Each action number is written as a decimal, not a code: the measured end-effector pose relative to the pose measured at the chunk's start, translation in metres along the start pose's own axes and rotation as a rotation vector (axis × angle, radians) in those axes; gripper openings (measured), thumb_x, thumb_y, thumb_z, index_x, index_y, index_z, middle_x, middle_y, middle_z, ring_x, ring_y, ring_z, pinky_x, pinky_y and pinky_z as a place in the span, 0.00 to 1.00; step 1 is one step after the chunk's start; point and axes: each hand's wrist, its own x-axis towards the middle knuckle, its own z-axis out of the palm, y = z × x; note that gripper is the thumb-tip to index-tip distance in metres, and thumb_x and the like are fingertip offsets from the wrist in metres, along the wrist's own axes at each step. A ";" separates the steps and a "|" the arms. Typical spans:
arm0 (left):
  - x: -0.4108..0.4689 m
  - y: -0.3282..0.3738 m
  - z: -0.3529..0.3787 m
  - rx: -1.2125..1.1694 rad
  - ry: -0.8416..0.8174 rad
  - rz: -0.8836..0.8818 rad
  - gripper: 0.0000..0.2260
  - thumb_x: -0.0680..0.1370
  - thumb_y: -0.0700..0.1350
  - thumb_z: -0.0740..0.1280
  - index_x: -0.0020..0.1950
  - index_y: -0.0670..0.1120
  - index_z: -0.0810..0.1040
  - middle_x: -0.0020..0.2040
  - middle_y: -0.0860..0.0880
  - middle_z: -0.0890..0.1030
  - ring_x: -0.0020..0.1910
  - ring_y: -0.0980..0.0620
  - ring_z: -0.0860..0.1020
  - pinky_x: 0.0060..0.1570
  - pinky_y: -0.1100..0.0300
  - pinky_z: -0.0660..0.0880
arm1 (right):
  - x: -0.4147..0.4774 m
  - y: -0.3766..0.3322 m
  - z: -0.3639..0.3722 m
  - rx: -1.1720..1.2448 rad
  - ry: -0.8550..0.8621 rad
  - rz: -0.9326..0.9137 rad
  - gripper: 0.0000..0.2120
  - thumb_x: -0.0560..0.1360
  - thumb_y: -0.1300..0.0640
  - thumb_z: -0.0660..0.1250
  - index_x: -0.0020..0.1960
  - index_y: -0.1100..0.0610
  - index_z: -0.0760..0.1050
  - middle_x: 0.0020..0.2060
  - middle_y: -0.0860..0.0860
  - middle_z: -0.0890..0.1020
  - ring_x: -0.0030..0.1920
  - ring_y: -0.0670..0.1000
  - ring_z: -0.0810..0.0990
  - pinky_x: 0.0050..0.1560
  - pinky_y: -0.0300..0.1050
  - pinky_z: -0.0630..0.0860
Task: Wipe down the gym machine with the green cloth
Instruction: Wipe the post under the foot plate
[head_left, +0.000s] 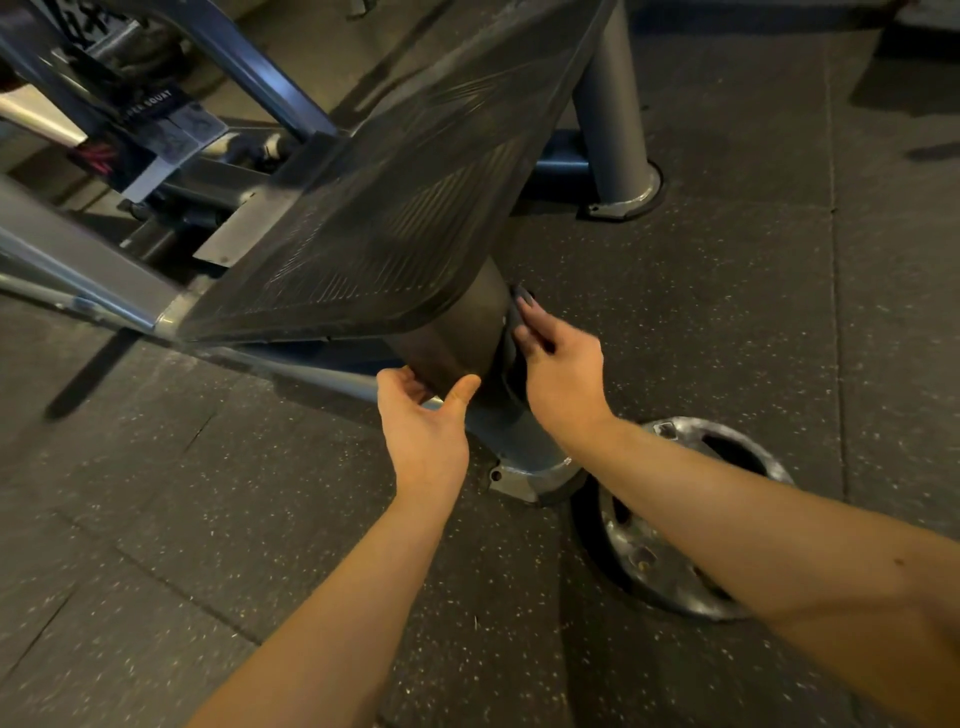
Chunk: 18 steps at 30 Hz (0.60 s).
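At far left, the blue-grey steel frame of a gym machine (291, 93) is seen slanting down across the view, with a dark printed placard (156, 109) fixed to it, on which the word "SQUAT" can be read. Below it, a silver steel rail (78, 299) is run low over the speckled black rubber floor (727, 312).

The middle is filled by the machine's wide black ribbed footplate (384, 208), tilted with its near corner lowest. Beneath that corner a dark rounded metal housing (457, 332) is mounted. The housing's lower edge is grasped by the person's left hand (423, 426): the thumb is pressed up against its face and the fingers are curled under and behind it.

Just to the right, the right hand (561, 369) is laid on a black round collar (511, 364) at the housing's end, with its fingers (524, 306) curled over the collar's rim. The green cloth cannot be made out here; whether anything is held under those fingers cannot be told.

Below the hands, a bolted grey metal foot (535, 473) is set on the floor. Farther back and to the right, a thick grey steel post (610, 104) is planted on its own round base. At lower right, a worn silver round weight plate (649, 566) with cut-out grips is lying flat on the floor just beside the foot, partly hidden by the right forearm.
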 end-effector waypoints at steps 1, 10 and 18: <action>0.000 0.000 0.000 0.002 -0.008 0.005 0.19 0.74 0.45 0.78 0.53 0.58 0.69 0.53 0.55 0.78 0.52 0.59 0.78 0.52 0.67 0.76 | 0.005 -0.009 0.001 -0.012 0.000 -0.064 0.18 0.82 0.64 0.65 0.70 0.55 0.77 0.69 0.49 0.78 0.71 0.43 0.72 0.71 0.36 0.67; 0.002 0.009 -0.010 0.045 -0.064 -0.039 0.20 0.73 0.51 0.79 0.57 0.53 0.70 0.51 0.56 0.78 0.49 0.59 0.79 0.44 0.70 0.70 | -0.017 0.041 -0.013 -0.402 0.038 -0.009 0.12 0.81 0.64 0.66 0.64 0.57 0.79 0.55 0.50 0.74 0.58 0.48 0.77 0.60 0.40 0.74; 0.011 0.006 -0.017 -0.003 -0.041 -0.100 0.18 0.73 0.60 0.76 0.52 0.52 0.75 0.47 0.50 0.81 0.46 0.53 0.83 0.47 0.48 0.84 | 0.000 -0.033 0.003 -0.294 0.064 -0.307 0.06 0.77 0.63 0.72 0.51 0.55 0.80 0.49 0.47 0.75 0.50 0.41 0.76 0.52 0.31 0.73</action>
